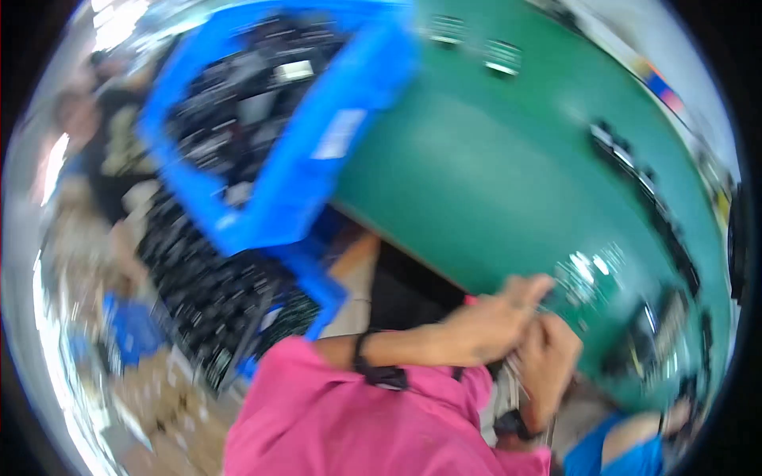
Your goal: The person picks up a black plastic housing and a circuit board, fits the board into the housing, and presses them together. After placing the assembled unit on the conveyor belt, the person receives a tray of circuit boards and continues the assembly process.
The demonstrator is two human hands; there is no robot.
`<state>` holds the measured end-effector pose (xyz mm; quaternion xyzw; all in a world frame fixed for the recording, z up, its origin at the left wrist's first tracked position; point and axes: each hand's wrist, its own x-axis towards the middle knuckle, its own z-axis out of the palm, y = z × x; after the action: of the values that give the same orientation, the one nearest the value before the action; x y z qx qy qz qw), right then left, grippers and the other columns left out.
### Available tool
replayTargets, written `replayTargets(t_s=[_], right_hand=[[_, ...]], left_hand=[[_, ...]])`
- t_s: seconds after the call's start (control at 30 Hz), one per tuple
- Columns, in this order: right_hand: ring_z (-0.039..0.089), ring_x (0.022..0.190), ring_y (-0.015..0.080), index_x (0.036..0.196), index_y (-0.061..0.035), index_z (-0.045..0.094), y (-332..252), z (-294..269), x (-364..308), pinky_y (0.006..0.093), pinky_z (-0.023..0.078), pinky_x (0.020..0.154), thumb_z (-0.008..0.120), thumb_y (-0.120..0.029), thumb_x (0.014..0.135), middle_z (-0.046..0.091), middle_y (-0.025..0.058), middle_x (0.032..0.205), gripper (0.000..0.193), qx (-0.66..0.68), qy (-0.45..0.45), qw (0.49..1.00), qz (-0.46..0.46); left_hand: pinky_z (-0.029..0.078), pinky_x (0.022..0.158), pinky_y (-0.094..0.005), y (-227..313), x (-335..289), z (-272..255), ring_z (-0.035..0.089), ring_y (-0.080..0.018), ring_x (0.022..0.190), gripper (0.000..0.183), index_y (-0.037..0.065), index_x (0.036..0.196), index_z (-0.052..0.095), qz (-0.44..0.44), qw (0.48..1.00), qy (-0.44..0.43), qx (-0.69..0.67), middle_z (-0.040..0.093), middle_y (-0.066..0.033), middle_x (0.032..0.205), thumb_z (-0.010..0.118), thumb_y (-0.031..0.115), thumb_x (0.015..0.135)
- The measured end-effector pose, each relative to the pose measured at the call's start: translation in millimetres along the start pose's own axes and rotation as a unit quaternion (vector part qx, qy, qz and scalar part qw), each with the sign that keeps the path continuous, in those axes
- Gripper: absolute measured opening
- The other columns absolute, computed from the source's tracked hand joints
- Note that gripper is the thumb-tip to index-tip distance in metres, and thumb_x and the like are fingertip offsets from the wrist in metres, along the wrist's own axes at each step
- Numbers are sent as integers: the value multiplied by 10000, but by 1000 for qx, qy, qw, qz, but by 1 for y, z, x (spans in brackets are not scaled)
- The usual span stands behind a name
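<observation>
My left hand [494, 324] and my right hand [553, 349] are close together over the near edge of the green table [468, 166]. The left fingers look pinched together, and a small dark spot shows by their tips. My right hand is curled just below, against the left one. What either hand holds is too small and smeared by motion to make out. Just beyond the fingertips lies a spread of small shiny pieces [589, 274]. Black bands circle both wrists.
At the left stands a large blue bin [305, 190] full of dark parts; below it is another container heaped with black pieces [202, 282]. A long black strip [647, 194] and small light parts [503, 57] lie on the table. People are at the left and lower right.
</observation>
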<state>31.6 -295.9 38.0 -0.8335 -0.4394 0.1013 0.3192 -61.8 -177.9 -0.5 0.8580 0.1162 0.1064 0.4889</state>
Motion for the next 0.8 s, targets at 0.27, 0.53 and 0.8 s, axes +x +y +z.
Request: replayTargets(t_s=[0.27, 0.53, 0.8], right_hand=[[470, 584, 51, 885, 5, 569, 50, 21, 12, 206, 376, 527, 535, -181, 1010, 542, 14, 719, 226, 262, -21, 957, 121], [578, 629, 175, 1066, -14, 670, 18, 20, 22, 293, 482, 575, 665, -163, 907, 660, 105, 782, 219, 148, 92, 980, 95], [450, 567, 149, 735, 51, 568, 15, 4, 25, 343, 370, 502, 577, -203, 946, 519, 78, 603, 330, 202, 46, 965, 160]], left_hand=[[406, 963, -433, -1, 3, -36, 491, -343, 1200, 635, 39, 1410, 230, 35, 965, 10, -258, 437, -230, 1278, 470, -69, 833], [513, 584, -383, -29, 17, -23, 658, -282, 699, 660, 74, 1372, 283, -10, 932, -11, -362, 584, -168, 998, 526, -125, 792], [515, 606, -358, -27, 19, -37, 660, -264, 765, 550, 48, 1280, 466, 70, 941, -3, -330, 599, -173, 1007, 625, -80, 769]])
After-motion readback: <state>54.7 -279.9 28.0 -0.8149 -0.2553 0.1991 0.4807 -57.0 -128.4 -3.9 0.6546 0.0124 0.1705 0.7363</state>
